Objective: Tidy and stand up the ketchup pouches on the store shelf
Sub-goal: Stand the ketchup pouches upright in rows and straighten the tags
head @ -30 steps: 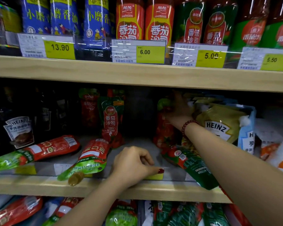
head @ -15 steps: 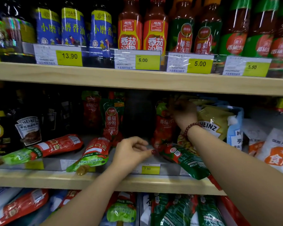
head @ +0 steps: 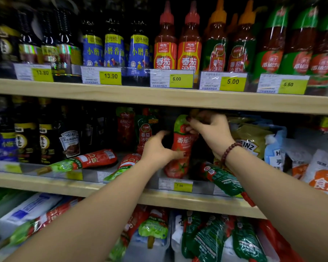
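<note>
The right hand (head: 210,133), with a bead bracelet (head: 231,150) on its wrist, reaches in under the upper shelf (head: 159,99) at frame centre. Its curled fingers pinch the green top of a red pouch (head: 182,148). That pouch stands upright near the front of the middle shelf (head: 178,202), just behind the 7.90 tag (head: 182,186).

The left hand (head: 157,150) is half open in a loose curve just left of the pouch. Its thumb tip touches the pouch's front, while the blurred fingers stay apart from it and hold nothing.

3 more lie flat on the middle shelf: a long pouch (head: 83,161) left of centre, a hidden pouch (head: 127,164) partly under the left forearm, and a green pouch (head: 223,178) at right, its end hanging over the shelf edge. 2 back pouches (head: 146,129) stand deeper in, above the left hand. A yellow Heinz pack (head: 251,140) leans just right of the right wrist.
</note>
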A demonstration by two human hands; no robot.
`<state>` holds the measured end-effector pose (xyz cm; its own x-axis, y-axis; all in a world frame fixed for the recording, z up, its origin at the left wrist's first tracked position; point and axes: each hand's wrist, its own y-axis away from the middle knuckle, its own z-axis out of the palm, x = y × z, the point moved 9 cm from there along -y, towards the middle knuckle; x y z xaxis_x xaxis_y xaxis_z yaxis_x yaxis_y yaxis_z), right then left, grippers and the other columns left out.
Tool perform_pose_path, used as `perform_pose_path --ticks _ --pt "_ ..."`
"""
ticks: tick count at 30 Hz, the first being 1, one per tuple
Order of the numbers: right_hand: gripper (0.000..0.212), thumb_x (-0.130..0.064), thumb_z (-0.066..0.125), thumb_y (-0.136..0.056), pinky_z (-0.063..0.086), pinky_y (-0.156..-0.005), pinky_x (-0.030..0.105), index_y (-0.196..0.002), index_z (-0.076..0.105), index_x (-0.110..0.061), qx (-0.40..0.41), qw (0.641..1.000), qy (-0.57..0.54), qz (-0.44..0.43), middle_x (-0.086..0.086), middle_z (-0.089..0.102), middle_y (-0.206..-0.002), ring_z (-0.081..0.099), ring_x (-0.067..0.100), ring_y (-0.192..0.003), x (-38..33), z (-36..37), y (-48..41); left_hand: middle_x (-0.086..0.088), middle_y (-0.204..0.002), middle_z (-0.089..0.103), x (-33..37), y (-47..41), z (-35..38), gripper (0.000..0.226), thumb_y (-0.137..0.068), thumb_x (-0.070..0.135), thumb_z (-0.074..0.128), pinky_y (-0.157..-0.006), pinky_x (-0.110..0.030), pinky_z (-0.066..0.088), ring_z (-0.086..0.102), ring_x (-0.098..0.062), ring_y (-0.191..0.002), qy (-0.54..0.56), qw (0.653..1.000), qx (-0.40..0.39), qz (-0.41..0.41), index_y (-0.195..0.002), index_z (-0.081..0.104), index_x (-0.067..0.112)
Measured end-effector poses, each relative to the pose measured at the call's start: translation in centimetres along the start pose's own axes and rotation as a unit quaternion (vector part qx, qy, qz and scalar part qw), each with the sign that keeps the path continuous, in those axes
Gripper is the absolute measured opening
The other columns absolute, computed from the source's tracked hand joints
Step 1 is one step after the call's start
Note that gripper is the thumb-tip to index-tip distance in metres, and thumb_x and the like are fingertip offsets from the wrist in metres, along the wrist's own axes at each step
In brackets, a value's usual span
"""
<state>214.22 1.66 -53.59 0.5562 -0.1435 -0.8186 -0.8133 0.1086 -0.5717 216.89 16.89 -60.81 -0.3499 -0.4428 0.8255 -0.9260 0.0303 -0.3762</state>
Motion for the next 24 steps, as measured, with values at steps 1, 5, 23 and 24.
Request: perform_pose_path --ticks 1,5,23,24 --pt "0.011 0.003 0.06 -0.083 0.051 -0.054 0.017 -0.078 0.06 -0.007 -0.006 1.0 -0.008 0.0 0.01 0.062 -0.07 0.061 0.004 -0.05 -0.3 0.2 0.2 -0.001 -0.121 0.062 0.0 0.1 0.0 0.078 -0.055 0.03 0.088 -0.083 -0.027 0.047 0.058 -0.018 -0.107 -0.014 1.0 -0.009 0.001 -0.125 0.055 0.022" --pt "0.013 0.002 0.06 -0.084 0.053 -0.056 0.018 -0.077 0.06 -0.009 -0.01 1.0 -0.025 0.013 0.01 0.063 -0.071 0.063 0.007 -0.054 -0.5 0.4 1.1 0.006 -0.097 0.063 0.1 0.6 0.0 0.065 -0.052 0.029 0.087 -0.072 -0.025 0.047 0.059 -0.012 -0.088 -0.053 0.998 -0.019 0.015 -0.112 0.062 0.025" --pt "0.035 -0.021 0.072 -0.068 0.053 -0.071 0.019 -0.103 0.069 -0.013 -0.107 0.992 -0.059 0.038 0.002 0.072 -0.101 0.067 0.012 -0.095 1.2 3.9 6.1 0.003 -0.094 0.073 2.2 3.1 -7.0 0.041 -0.058 0.008 0.086 -0.08 -0.034 0.056 0.068 -0.013 -0.089 0.132 0.987 -0.04 0.087 -0.086 0.067 0.031" --pt "0.034 -0.022 0.072 -0.068 0.053 -0.07 0.019 -0.102 0.069 -0.014 -0.107 0.992 -0.059 0.036 0.002 0.073 -0.1 0.067 0.012 -0.094 1.3 4.7 6.0 0.002 -0.093 0.073 1.8 3.1 -7.8 0.04 -0.058 0.005 0.085 -0.08 -0.036 0.057 0.069 -0.015 -0.089 0.147 0.984 -0.045 0.085 -0.086 0.068 0.028"
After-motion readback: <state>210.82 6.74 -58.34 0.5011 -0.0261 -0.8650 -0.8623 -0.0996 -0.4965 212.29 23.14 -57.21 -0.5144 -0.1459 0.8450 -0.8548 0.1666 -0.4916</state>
